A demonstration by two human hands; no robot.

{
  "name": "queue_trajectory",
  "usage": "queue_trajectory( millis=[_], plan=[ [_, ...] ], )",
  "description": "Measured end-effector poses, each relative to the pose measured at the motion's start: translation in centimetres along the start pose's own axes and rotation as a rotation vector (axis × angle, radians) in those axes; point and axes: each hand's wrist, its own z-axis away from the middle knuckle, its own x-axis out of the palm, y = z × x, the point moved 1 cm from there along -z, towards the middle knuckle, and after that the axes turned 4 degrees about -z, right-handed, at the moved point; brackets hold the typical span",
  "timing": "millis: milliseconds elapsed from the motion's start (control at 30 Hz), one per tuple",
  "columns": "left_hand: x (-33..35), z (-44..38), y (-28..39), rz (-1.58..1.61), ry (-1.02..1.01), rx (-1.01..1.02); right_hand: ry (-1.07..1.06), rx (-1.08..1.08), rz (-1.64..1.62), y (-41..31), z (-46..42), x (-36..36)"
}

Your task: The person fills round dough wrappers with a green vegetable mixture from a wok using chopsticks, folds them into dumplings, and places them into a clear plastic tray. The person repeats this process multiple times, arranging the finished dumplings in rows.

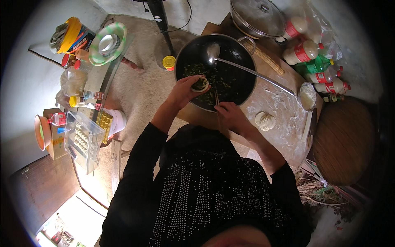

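Observation:
Over the near edge of a black wok (234,72), my left hand (186,89) cups a round dough wrapper (206,90) with dark green filling on it. Chopped green filling (197,71) lies in the wok. My right hand (230,115) grips a pair of chopsticks (217,98), whose tips reach into the filling at the wok's near side. A metal ladle (253,73) rests across the wok, its bowl inside and its handle out over the board. To the right of my right hand, a small overlapping pile of dough wrappers (265,120) sits on the floured board (284,123).
Beyond the ladle handle stands a bowl of flour (307,96). Several plastic bottles (301,52) line the right wall, near a lidded pan (259,17). A round wooden lid (342,142) leans at far right. At left, a clear plastic box (85,137) holds rows of dumplings.

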Motion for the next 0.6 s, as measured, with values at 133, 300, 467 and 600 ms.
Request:
queue_trajectory(
  millis=[133, 300, 467, 600],
  plan=[
    [0.3, -0.1, -0.1, 0.070, -0.041, -0.047, 0.130, -0.009, -0.152, -0.8, -2.6, -3.9],
    [0.4, -0.5, -1.0, -0.211, -0.129, 0.047, 0.287, -0.149, -0.253, -2.3, -7.3, -4.1],
    [1.4, 0.1, -0.7, -0.153, -0.061, -0.064, 0.289, -0.163, -0.225, -1.6, -7.8, -3.2],
    [2.5, 0.7, -0.6, -0.338, 0.000, -0.067, 0.326, -0.156, -0.287, -1.5, -7.9, -2.9]
  ],
)
